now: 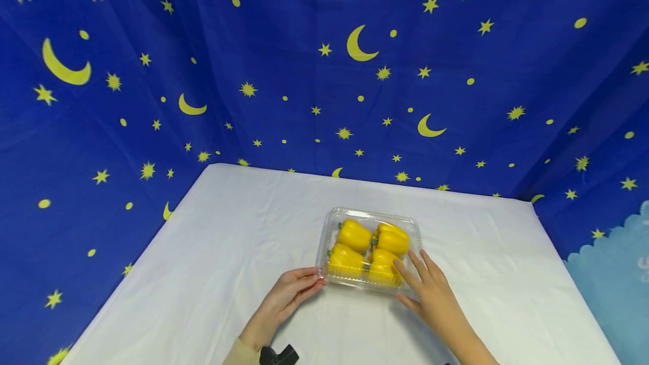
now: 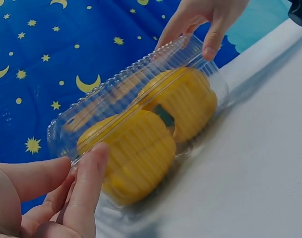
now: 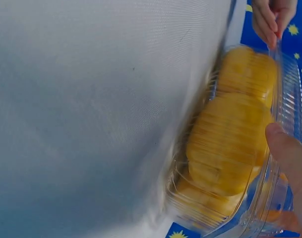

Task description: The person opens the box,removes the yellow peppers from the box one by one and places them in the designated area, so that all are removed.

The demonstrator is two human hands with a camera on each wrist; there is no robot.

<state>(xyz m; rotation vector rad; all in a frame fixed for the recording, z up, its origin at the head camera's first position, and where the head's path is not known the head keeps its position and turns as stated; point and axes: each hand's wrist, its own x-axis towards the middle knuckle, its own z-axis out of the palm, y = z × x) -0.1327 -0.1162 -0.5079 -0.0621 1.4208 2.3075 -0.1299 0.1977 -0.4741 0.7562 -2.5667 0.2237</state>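
Several yellow bell peppers with green stems lie inside a clear plastic container on the white-covered table. My left hand pinches the container's rim at its near left corner, thumb against fingers; the left wrist view shows this hand close up. Over the near right corner lies my right hand, its fingers spread and fairly straight against the plastic. In the right wrist view its thumb rests along the rim, while the other fingers are mostly hidden. Through the ribbed wall the peppers look blurred.
White cloth covers the table around the container. A dark blue curtain with yellow moons and stars hangs behind and at the sides. Light blue fabric shows at the right. A black strap piece sits at the left wrist.
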